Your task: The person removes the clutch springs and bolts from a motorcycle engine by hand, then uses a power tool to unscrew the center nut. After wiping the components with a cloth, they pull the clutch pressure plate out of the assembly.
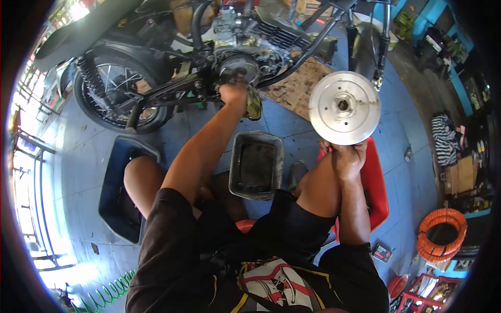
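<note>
A round silver metal disc cover w/ centre hub hole (344, 107) is held upright by the right hand (348, 159), fingers clamped on its lower edge, above the right knee & a red plastic tray (377, 182). The left hand (234, 95) is closed round a grimy greenish rag (254, 103), pressed against the exposed round engine side (240, 67) of a black motorcycle (156, 78). A grey rectangular metal drain pan (255, 164) is set on the blue tiled floor (83, 156) between the knees. An orange coiled hose (441, 235) is seen well apart, at right.
</note>
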A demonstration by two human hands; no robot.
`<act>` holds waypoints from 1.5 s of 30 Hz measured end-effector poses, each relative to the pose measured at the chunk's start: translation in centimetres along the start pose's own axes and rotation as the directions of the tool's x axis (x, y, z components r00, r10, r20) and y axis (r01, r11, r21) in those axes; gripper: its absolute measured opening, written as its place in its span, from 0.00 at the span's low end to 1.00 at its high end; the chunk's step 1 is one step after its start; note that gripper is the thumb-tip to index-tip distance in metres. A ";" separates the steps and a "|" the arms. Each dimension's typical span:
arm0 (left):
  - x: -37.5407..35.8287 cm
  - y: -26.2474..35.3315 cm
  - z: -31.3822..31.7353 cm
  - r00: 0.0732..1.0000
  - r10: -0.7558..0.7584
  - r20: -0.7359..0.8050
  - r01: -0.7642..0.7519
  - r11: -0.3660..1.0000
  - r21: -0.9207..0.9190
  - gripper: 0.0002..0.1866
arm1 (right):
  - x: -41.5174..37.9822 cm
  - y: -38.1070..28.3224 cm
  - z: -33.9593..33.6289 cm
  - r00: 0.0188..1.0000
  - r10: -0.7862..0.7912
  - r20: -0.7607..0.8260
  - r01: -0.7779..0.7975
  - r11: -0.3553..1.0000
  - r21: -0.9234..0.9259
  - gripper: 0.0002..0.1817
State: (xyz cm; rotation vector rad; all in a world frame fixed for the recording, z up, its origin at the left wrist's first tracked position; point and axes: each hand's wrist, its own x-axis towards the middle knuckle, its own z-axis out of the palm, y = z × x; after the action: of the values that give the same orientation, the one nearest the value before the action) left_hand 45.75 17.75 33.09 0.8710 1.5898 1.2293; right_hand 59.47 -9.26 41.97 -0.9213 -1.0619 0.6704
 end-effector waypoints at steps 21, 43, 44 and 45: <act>-13.3 10.6 -14.6 -0.266 0.826 0.497 -0.963 -0.205 -0.176 0.26 | 2.9 2.3 6.1 0.996 0.071 0.051 -0.073 0.997 0.030 0.10; -11.9 12.1 -14.1 -0.378 0.852 0.362 -0.908 -0.418 0.035 0.18 | 4.0 2.6 7.4 0.946 0.214 0.244 -0.195 0.976 -0.100 0.12; -11.5 12.6 -14.0 -0.286 0.896 0.339 -0.948 -0.316 0.035 0.17 | 3.9 2.0 7.6 0.932 0.272 0.238 -0.240 0.958 -0.157 0.13; -11.2 13.1 -14.0 -0.188 0.930 0.315 -0.977 -0.210 0.035 0.16 | 3.8 2.0 7.4 0.935 0.267 0.235 -0.237 0.960 -0.149 0.13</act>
State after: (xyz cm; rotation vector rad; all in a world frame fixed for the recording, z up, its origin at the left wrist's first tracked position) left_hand 36.23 6.37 49.60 2.7311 0.5286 1.8110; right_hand 53.83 -2.91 43.26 -1.1080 -1.2314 0.9669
